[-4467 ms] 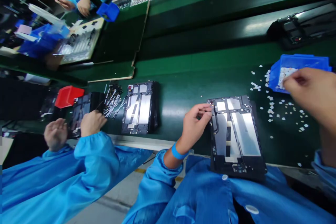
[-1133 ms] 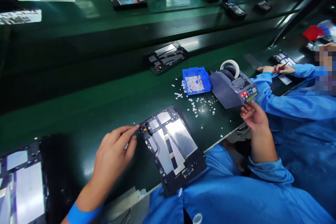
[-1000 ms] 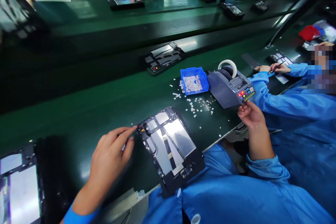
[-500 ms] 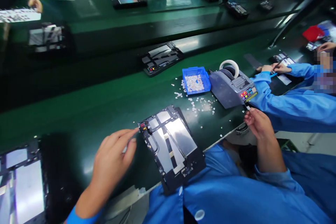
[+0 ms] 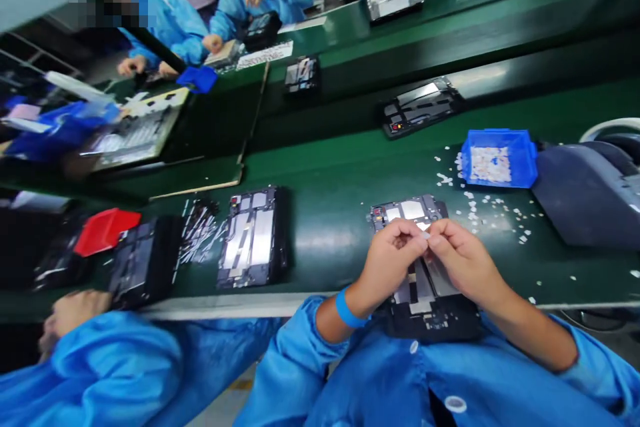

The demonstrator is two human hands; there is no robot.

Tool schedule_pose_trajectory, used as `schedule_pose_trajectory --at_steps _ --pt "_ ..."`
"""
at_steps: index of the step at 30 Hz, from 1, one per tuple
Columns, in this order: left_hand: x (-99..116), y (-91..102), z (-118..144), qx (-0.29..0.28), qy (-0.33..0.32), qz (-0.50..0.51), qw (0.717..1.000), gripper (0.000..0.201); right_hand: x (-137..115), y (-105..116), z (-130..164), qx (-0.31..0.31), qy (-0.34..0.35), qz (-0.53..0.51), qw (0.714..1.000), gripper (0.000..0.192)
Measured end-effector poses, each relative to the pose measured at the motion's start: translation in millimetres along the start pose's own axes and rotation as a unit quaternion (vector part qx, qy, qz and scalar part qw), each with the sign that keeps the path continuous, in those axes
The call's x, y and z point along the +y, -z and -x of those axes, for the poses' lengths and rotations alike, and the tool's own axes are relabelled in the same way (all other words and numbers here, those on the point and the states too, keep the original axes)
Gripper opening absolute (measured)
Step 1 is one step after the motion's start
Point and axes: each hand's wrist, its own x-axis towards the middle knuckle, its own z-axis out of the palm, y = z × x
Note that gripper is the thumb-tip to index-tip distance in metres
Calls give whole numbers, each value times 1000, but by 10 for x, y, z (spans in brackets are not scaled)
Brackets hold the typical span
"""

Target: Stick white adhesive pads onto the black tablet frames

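I see my left hand (image 5: 390, 260) and right hand (image 5: 457, 257) pinched together on 1 tiny pale tape piece (image 5: 426, 235), light and flimsy, best gripped by its edges, above the dark open-backed tablet frame (image 5: 425, 300).

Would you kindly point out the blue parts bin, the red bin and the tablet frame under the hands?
blue parts bin (image 5: 525, 161): head view, right wall.
red bin (image 5: 106, 229): head view, top face.
tablet frame (image 5: 406, 209): head view, upper end.
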Motion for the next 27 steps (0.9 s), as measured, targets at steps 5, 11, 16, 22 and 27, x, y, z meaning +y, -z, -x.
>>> schedule_pose_trajectory --at_steps 5,11,16,22,27 --pt "-14 255 167 70 -42 -62 995 24 168 -71 -89 -67 -26 126 989 31" --pt "144 737 86 148 -45 -158 975 12 156 170 -496 -74 191 415 886 20" --pt "258 918 -132 66 -119 -407 903 7 118 293 -962 -160 350 593 708 39" --pt "184 882 -115 -32 -208 -640 739 12 125 354 -1077 -188 410 612 649 36" --pt "143 914 -130 6 -201 -635 746 8 49 137 -1119 -224 395 625 635 33"
